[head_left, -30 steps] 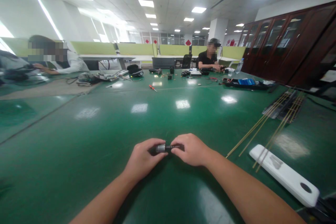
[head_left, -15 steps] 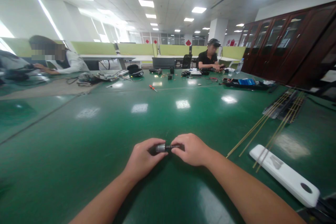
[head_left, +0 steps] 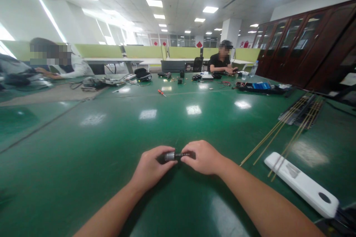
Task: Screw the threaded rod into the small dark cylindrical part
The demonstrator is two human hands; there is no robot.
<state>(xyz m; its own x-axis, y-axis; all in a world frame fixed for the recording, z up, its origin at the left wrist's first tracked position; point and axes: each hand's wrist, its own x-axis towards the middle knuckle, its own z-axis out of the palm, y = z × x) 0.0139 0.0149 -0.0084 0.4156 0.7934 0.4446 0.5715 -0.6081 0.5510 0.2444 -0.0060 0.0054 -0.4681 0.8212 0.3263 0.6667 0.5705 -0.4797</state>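
Observation:
My left hand (head_left: pixel 151 167) and my right hand (head_left: pixel 202 157) meet just above the green table (head_left: pixel 111 144), near its front edge. Between them they hold a small dark cylindrical part with a silver band (head_left: pixel 172 155). Each hand has its fingers closed round one end of it. Most of the part is hidden by my fingers.
A long white flat piece (head_left: pixel 302 184) lies to the right, with several thin brass rods (head_left: pixel 280 127) stretching away behind it. A red-handled screwdriver (head_left: pixel 161 92) lies far off. Two other people sit at the table's far side among tools and cables. Dark wooden cabinets (head_left: pixel 306 44) line the right wall.

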